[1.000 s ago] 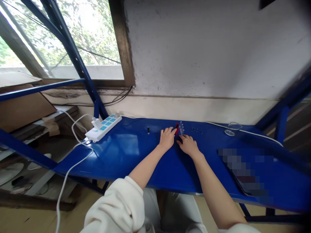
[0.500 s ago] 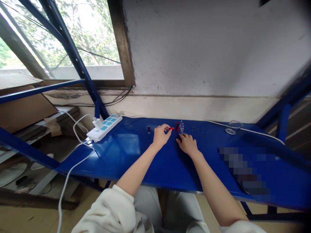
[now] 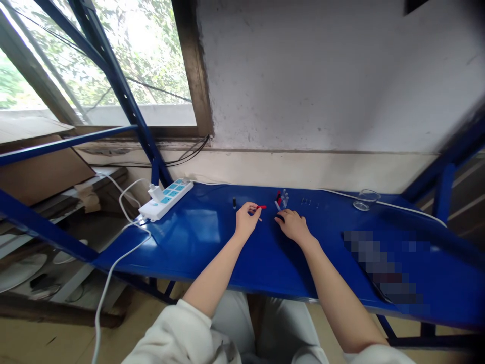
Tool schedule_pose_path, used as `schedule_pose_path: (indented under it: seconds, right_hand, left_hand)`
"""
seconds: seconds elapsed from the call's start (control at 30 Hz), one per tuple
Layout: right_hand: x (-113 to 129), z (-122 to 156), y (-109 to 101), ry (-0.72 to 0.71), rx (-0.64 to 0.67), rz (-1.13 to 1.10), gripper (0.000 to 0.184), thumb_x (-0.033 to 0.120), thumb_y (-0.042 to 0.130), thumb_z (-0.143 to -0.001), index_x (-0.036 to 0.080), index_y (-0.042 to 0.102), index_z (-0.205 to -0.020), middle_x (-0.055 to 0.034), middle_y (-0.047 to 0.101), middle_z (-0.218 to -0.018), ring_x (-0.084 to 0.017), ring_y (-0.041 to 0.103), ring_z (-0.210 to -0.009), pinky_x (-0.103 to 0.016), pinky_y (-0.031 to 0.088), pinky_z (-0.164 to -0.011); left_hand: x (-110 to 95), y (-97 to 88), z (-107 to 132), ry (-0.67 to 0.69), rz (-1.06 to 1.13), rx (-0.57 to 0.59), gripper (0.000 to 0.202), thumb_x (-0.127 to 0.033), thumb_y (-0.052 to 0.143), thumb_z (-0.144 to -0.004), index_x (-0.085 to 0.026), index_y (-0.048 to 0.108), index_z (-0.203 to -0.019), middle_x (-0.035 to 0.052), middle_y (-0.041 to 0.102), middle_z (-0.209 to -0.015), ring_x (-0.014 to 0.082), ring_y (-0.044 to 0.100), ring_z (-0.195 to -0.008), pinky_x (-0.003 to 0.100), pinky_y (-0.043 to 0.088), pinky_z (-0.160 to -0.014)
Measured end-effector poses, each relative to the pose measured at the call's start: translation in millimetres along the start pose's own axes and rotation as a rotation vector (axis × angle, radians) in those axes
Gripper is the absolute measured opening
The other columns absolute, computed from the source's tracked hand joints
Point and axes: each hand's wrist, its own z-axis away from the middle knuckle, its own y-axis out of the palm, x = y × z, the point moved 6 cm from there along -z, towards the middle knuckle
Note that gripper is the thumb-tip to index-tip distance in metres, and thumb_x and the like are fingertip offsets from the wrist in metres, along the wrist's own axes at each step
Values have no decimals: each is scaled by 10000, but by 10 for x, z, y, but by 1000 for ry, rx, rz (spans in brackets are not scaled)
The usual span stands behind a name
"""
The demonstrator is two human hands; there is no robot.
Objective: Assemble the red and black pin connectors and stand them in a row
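My left hand (image 3: 246, 220) is closed in a pinch on a small slim red piece (image 3: 261, 207), which points right; its exact kind is too small to tell. My right hand (image 3: 295, 225) rests low over the table, fingers bent, with a small clear tube (image 3: 278, 206) tilted up and left from its fingertips. Just beyond it, several clear tubes (image 3: 285, 196) stand upright in a cluster, beside small red and black pieces (image 3: 279, 196). Left of my left hand, a small black-topped piece (image 3: 234, 203) stands alone.
Tiny clear parts (image 3: 306, 201) lie right of the tubes. On the blue table (image 3: 273, 263) are a white power strip (image 3: 168, 199) at the left, a clear glass cup (image 3: 366, 200) at the back right, and a blurred dark flat thing (image 3: 379, 268) at the right.
My left hand has drawn slightly left and nearer with the red piece. At my right fingertips a clear tube now shows tilted to the left. The view has shifted a little.
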Motion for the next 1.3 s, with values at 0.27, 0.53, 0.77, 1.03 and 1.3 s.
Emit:
schedule_pose_path:
  seconds: [0.27, 0.53, 0.77, 1.03, 1.3]
  right_hand:
    - [88, 20, -288, -144, -428, -585, 220, 330, 325, -863, 177, 474, -917, -52, 563, -781, -146, 535, -691, -259, 405, -663]
    - [13, -26, -230, -92, -412, -812, 242, 409, 383, -826, 185, 466, -866, -7, 536, -678, -113, 496, -572, -248, 410, -587]
    - [38, -97, -138, -133, -321, -984, 276, 459, 436, -793, 187, 467, -833, 9, 524, -623, -108, 492, -533, -247, 418, -544]
    - [99, -25, -138, -102, -305, -801, 334, 453, 366, -832, 166, 476, -963, -18, 575, -637, -132, 523, -535, -262, 418, -558]
    - [123, -15, -59, -78, -246, -577, 393, 367, 227, -886, 165, 433, -1153, -57, 625, -787, -157, 581, -653, -282, 432, -646]
  left_hand:
    - [81, -44, -49, -120, 197, -60, 205, -313, 619, -695, -136, 592, -793, 50, 641, -723, 131, 599, -682, 256, 476, -659]
    - [10, -56, -23, -225, 265, -25, 177, -269, 637, -679, -136, 622, -795, 52, 651, -741, 126, 591, -692, 252, 470, -653]
    - [-14, 98, 31, -249, 272, 192, 220, -304, 658, -651, -145, 641, -801, 53, 655, -736, 114, 571, -610, 238, 451, -580]
    - [-46, 105, 34, -25, 72, 149, 248, -378, 573, -730, -143, 619, -796, 36, 624, -688, 115, 559, -580, 254, 456, -588]
    - [-490, 116, 20, 364, -533, 164, 158, -288, 501, -812, -209, 625, -872, 35, 626, -864, 164, 531, -855, 317, 378, -804]
